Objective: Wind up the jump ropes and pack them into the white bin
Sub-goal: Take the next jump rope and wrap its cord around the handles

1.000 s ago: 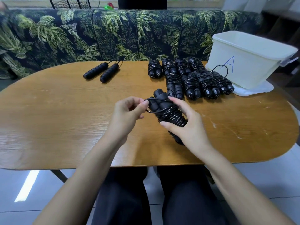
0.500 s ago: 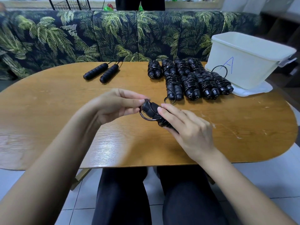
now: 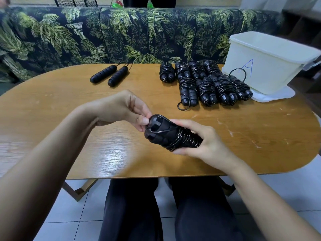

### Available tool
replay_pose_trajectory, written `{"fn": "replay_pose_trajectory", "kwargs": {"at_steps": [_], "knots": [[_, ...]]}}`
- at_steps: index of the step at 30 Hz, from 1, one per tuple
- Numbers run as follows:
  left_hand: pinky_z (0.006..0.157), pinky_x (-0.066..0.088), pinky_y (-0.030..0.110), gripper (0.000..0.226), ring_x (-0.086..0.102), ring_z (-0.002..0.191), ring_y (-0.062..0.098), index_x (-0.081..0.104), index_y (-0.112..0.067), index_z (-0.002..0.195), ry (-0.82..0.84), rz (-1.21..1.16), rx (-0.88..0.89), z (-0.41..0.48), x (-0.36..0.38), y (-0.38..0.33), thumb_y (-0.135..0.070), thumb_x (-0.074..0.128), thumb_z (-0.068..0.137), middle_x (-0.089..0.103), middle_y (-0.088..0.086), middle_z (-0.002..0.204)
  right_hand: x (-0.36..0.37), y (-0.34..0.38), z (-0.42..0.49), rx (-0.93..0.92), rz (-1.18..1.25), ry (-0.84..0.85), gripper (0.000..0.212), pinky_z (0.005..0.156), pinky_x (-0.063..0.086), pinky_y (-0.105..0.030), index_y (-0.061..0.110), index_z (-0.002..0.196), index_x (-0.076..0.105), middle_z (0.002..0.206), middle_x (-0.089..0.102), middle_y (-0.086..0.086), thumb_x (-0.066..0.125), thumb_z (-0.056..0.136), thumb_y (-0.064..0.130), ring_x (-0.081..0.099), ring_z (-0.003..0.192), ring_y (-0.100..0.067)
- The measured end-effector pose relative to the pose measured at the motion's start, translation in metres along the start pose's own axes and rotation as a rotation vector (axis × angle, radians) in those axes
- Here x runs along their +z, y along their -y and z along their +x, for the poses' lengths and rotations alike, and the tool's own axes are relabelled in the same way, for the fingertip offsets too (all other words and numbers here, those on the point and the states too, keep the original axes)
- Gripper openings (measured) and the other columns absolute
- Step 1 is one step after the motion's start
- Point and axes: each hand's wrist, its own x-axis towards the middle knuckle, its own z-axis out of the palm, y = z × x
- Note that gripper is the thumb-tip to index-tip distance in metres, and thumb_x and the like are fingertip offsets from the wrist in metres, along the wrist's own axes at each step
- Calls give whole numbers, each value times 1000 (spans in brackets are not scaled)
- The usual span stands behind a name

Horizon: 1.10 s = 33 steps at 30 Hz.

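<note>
Our right hand [image 3: 205,143] grips the wound jump rope [image 3: 172,134] above the worktop [image 3: 260,136], well left of the white bin [image 3: 264,66]. Our left hand [image 3: 121,108] pinches its cord loop [image 3: 159,131] at the handle ends.

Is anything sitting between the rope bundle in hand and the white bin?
Yes: the row of wound ropes lies on the table right in front of the white bin, across the straight line from the held bundle. They lie low, so lifting the bundle over them should probably clear.
</note>
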Motion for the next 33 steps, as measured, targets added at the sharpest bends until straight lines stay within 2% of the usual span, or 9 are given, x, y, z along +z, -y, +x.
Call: {"fn": "replay_pose_trajectory", "kwargs": {"at_steps": [3, 8, 15, 21, 23, 25, 26, 31, 33], "knots": [[67, 56, 23, 37, 70, 74, 20, 77, -11, 84, 81, -91, -25, -2, -2, 4, -34, 89, 58, 73, 15, 85, 0, 2, 0, 47, 118, 35, 68, 92, 43, -13, 35, 120, 58, 116, 66, 22, 84, 64, 6, 60, 111, 0], [64, 56, 22, 40, 69, 71, 17, 77, -10, 80, 82, -229, -14, -4, 1, 8, -34, 92, 53, 72, 12, 80, 2, -1, 0, 78, 184, 18, 72, 92, 43, -13, 32, 119, 56, 113, 67, 24, 85, 59, 7, 60, 111, 2], [65, 55, 20, 14, 69, 71, 14, 74, -13, 81, 11, -256, 27, -7, 12, 9, -19, 75, 68, 72, 9, 80, -1, 0, -2, 118, 178, 20, 69, 90, 43, -10, 33, 117, 55, 110, 67, 27, 80, 60, 3, 60, 108, 6], [61, 54, 18, 9, 64, 65, 11, 70, -9, 76, -86, -362, -26, -6, 27, 19, -3, 77, 74, 67, 8, 75, 7, -3, -7, 132, 246, -31, 71, 92, 45, -15, 27, 121, 55, 115, 68, 19, 83, 56, 19, 61, 110, -1], [67, 53, 19, 36, 58, 75, 13, 62, 6, 94, -82, -505, -91, -2, 34, 27, -12, 77, 67, 59, 16, 88, 11, -5, -7, 127, 264, -44, 75, 93, 45, -18, 25, 122, 55, 116, 68, 16, 86, 54, 20, 61, 111, -4], [73, 49, 19, 66, 47, 83, 15, 49, 0, 118, -86, -636, -156, 1, 40, 36, -20, 76, 62, 45, 16, 102, 14, -8, -7, 124, 282, -56, 72, 95, 45, -19, 26, 122, 56, 116, 69, 16, 84, 56, 20, 61, 113, -5], [72, 49, 17, 68, 45, 83, 14, 44, -5, 121, -107, -675, -167, 2, 43, 39, -21, 74, 61, 42, 15, 103, 15, -9, -7, 128, 284, -59, 70, 95, 45, -18, 28, 121, 57, 115, 69, 17, 82, 57, 21, 61, 112, -4], [80, 53, 23, 39, 52, 92, 21, 54, 0, 118, -225, -712, -140, 7, 53, 43, -16, 66, 85, 53, 18, 105, 21, -9, -7, 101, 279, -81, 65, 97, 48, -26, 42, 117, 63, 117, 69, 13, 86, 59, 23, 63, 112, -10], [76, 54, 25, 31, 57, 88, 21, 62, 3, 106, -373, -676, -100, 6, 51, 37, -13, 65, 80, 63, 16, 96, 20, -6, -3, 112, 232, -94, 66, 94, 47, -20, 43, 117, 61, 115, 69, 18, 88, 64, 15, 63, 111, -5]]}}
